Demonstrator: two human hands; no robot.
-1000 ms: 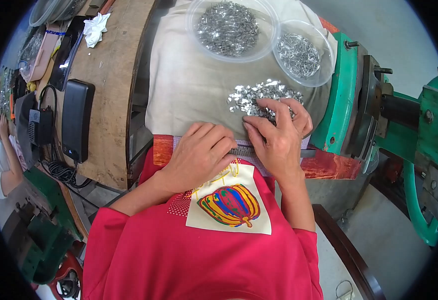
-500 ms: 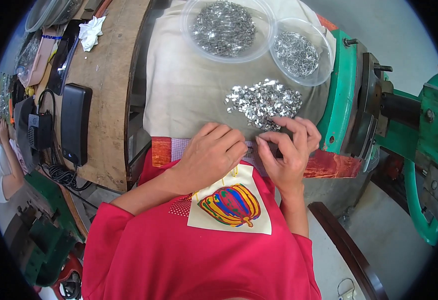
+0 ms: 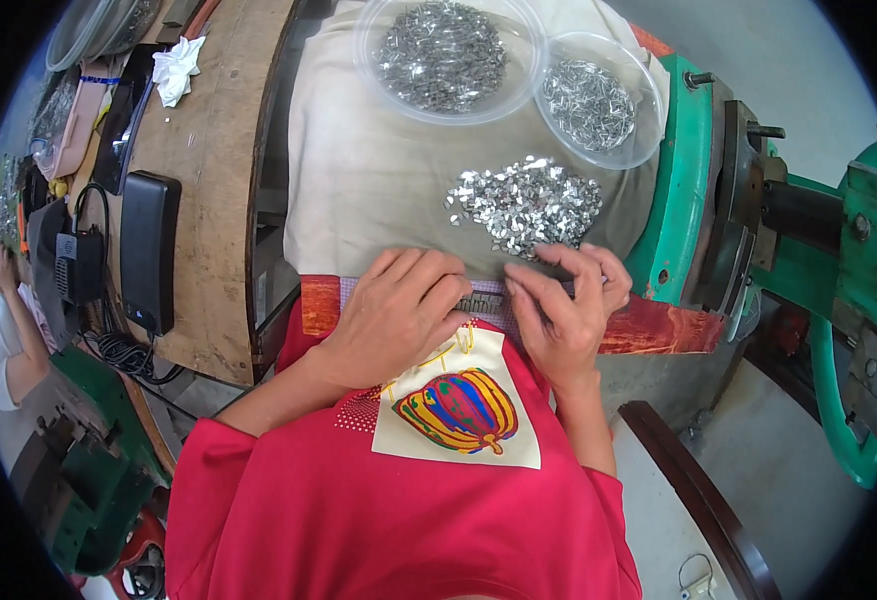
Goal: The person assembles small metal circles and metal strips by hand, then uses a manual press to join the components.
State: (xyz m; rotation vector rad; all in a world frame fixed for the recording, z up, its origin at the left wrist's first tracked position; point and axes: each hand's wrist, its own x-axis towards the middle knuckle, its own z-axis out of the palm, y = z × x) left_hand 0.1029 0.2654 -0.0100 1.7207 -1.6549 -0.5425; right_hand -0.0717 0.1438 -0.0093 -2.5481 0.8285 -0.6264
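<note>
A small metal strip with a row of slots or pins [image 3: 482, 304] lies on checked cloth at the work edge before me. My left hand [image 3: 399, 310] is at its left end, fingers bent and drawn together; their tips are partly hidden. On the right, my right hand [image 3: 571, 300] has its thumb and index finger close together beside the strip's right end. Anything between them is too small to make out. Its other fingers curl near a loose pile of small shiny metal pieces [image 3: 529, 205] on the beige cloth [image 3: 369, 190].
Behind the pile stand a large clear tub [image 3: 359, 60] of metal pieces and a smaller clear bowl [image 3: 647, 130] of thin metal pins. A green machine [image 3: 674, 200] borders the right. A wooden table [image 3: 209, 200] at left bears a black power box [image 3: 149, 250]. Another person [image 3: 14, 340] sits far left.
My left hand has shifted left, uncovering more of the metal strip. My right hand has moved slightly left and down, its thumb and index finger now nearer the strip.
</note>
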